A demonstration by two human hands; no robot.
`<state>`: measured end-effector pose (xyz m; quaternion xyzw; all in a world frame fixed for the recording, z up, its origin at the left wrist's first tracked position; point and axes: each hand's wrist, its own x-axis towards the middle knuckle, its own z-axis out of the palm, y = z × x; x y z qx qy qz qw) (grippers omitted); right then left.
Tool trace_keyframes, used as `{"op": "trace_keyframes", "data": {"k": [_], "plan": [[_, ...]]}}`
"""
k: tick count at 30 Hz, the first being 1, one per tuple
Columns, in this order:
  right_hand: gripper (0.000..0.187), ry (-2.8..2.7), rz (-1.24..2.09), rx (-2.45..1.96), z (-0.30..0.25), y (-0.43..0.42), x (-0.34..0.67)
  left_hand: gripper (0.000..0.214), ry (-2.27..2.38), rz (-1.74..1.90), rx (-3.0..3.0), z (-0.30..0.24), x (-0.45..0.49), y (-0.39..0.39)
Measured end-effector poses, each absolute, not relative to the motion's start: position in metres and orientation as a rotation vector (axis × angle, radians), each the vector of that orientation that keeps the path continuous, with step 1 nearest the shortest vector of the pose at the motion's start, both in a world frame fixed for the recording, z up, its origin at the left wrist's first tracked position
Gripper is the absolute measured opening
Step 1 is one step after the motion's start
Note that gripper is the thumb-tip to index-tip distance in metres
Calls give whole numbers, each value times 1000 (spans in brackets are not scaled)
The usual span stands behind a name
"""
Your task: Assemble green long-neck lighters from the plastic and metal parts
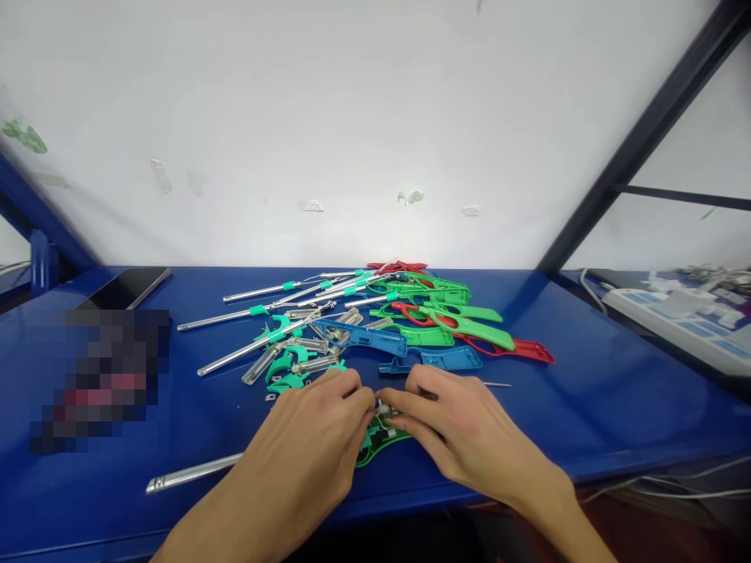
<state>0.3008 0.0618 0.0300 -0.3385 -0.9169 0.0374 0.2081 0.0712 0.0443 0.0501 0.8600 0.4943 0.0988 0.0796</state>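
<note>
**Both hands closed in over one green casing**

Green casing (380,446) lies on the blue counter (587,422), partly covered by the hands; small parts (384,410) show inside it. Left hand (320,422) at the casing's left end, fingers bent and bunched; fingertips hidden, so cannot tell what that grip has. Right hand (463,418) at the casing's right side: grip narrow, thumb and index finger closed on casing, around the small parts.

Left of the casing, a metal tube (193,473) juts out, inner end hidden. Beyond the casing, leftward: more tubes with teal collars (258,310), clear containers (261,366), teal pieces (287,382). Beyond it, rightward: blue (375,338), green and red half-shells (533,352), overlapping. Well left of it, farther back: dark phone (129,287).
</note>
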Motion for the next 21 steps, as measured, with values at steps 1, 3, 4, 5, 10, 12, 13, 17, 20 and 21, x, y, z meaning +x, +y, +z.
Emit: {"op": "trace_keyframes", "data": {"k": [1,3,4,5,10,12,13,17,20,21], "plan": [[29,-2549,104,-944,30,62,301,35,1483,291,2569,50,71,44],[29,-2538,106,-945,31,61,300,34,1492,291,2560,51,69,44],[29,-2531,107,-948,31,61,300,34,1500,295,2556,51,68,44],[29,-2528,109,-951,31,61,300,33,1508,301,2551,51,67,44],[28,-2525,131,-963,31,60,301,34,1517,314,2554,51,65,43],[29,-2523,133,-959,31,60,301,35,1506,312,2576,51,65,42],[29,-2524,131,-958,31,60,301,35,1500,309,2590,51,66,42],[28,-2538,122,-946,31,60,301,34,1487,280,2637,52,69,41],[29,-2543,115,-935,30,61,300,33,1484,259,2660,52,70,41],[29,-2546,110,-932,30,61,300,33,1481,255,2665,52,71,41]]}}
